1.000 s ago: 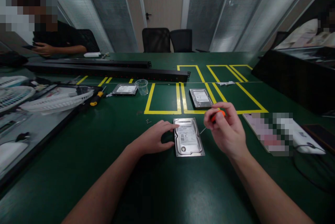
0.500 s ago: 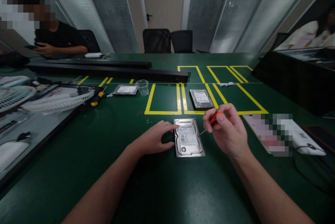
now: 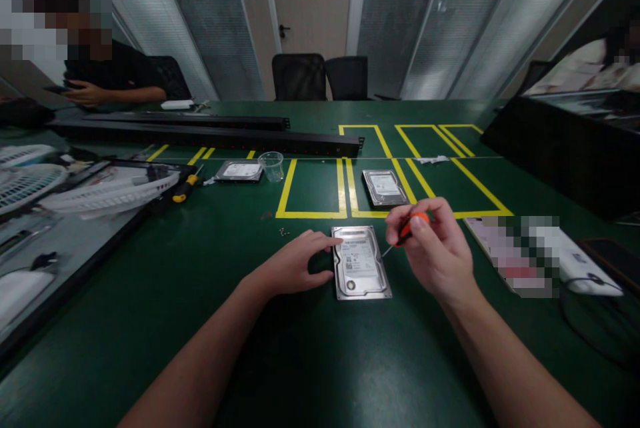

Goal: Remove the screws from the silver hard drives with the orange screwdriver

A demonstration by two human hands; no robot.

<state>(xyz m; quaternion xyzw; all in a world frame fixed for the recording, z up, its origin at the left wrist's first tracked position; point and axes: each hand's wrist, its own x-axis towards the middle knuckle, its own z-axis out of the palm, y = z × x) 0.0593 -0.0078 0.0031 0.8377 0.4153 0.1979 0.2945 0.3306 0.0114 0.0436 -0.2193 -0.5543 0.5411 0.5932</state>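
In front of me a silver hard drive (image 3: 367, 281) lies label up on the green table. My left hand (image 3: 300, 261) reaches it from the left, its index finger stretched over the top face and its thumb by the left edge; these fingers are apart. In my right hand (image 3: 435, 248), closed, is an orange-and-black screwdriver (image 3: 419, 219). Its thin shaft slants down to the drive's right edge. Exactly where the tip sits is too small to tell. Several small screws (image 3: 283, 232) lie left of the drive. Beyond it rests a second hard drive (image 3: 385, 185).
A clear plastic cup (image 3: 273, 167) stands beside another hard drive (image 3: 240, 171). A yellow-and-black screwdriver (image 3: 186, 188) lies further left. Long black power strips (image 3: 225, 137) cross the far side. A phone (image 3: 500, 255) lies at right near a cable. Two people sit across the table.
The screwdriver handle in my right hand has turned and tilted slightly, dipping to the left. My left hand and the hard drive stay where they were.
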